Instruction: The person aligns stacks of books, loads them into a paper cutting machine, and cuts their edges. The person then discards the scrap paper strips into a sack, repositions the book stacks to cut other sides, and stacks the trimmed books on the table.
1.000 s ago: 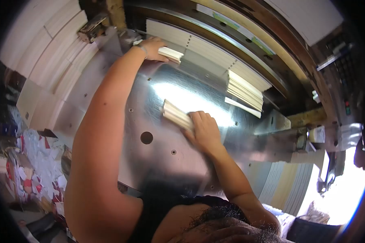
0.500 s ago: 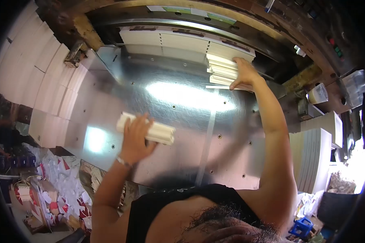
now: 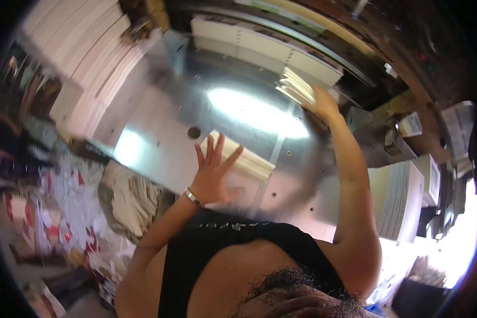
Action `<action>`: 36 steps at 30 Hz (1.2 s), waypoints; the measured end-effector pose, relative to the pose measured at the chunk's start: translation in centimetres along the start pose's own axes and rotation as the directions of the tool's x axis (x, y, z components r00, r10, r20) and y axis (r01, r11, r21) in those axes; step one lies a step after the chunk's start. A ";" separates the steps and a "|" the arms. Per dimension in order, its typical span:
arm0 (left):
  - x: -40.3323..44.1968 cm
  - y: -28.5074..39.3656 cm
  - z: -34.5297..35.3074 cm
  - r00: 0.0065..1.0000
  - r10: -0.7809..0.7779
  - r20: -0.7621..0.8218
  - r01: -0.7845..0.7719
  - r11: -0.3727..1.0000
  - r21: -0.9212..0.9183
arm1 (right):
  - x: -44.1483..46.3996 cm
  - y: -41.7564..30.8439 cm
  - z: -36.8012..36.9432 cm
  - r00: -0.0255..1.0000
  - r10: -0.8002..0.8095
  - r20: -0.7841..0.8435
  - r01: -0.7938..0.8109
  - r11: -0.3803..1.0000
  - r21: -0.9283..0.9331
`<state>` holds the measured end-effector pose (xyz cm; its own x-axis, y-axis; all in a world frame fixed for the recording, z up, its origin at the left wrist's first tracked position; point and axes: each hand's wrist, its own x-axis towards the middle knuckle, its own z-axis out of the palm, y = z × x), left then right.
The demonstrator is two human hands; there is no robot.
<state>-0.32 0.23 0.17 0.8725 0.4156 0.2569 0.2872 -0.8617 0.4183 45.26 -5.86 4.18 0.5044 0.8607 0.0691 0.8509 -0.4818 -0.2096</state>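
My left hand, with a bracelet at the wrist, is open over the metal table. Its spread fingertips overlap the left part of a cream strip bundle lying on the table; whether they touch it is unclear. Farther back on the right, my right hand is closed round the near right end of a second bundle of cream paper strips. These strips are slightly fanned and tilted, and my palm hides their right end.
A row of white paper stacks stands along the back under a metal bar. Tall stacks line the left, more stacks the right. Paper scraps and a sack lie at lower left. A plastic cup is at right.
My left hand has loosened from its bundle and spread its fingers. My right hand has gripped the other strips, now more fanned and tilted. The whole view has shifted and turned.
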 end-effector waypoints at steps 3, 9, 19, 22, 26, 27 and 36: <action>-4.4 -1.3 -0.1 0.944 -0.224 -0.242 0.230 0.973 -0.003 | -4.9 -4.6 2.4 0.999 -0.021 -0.038 0.020 1.000 -0.010; -13.2 -1.9 1.7 0.474 -0.780 -0.409 0.500 0.621 -0.604 | -16.1 -17.8 4.5 0.964 -0.264 0.026 0.265 0.964 -0.030; -16.8 -2.5 2.8 0.725 -0.684 0.082 -0.393 -0.508 -0.766 | -23.6 -37.7 7.0 0.439 -0.876 0.199 0.771 0.481 0.418; -20.7 -3.6 1.6 0.746 -0.662 -0.075 -0.529 -0.520 -0.671 | -23.9 -40.2 8.0 0.277 -0.942 0.190 0.780 0.336 0.528; -26.2 -6.6 1.0 0.607 -0.771 -0.194 -0.681 -0.378 -0.627 | -24.7 -43.3 7.9 0.167 -0.967 0.193 0.719 0.254 0.647; -27.5 -7.4 0.6 0.616 -0.753 -0.232 -0.694 -0.381 -0.611 | -24.7 -43.9 8.0 0.149 -0.980 0.131 0.688 0.198 0.698; -39.4 -18.7 -6.0 0.497 -0.867 0.024 -0.281 -0.187 -0.941 | -21.6 -38.0 8.7 0.464 -0.881 0.087 0.635 0.400 0.661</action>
<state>-42.40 1.76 -12.58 0.1940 0.9470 -0.2561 -0.6712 0.3185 0.6693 0.76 -4.67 2.18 -0.5285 0.8386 0.1318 0.5634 0.4626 -0.6845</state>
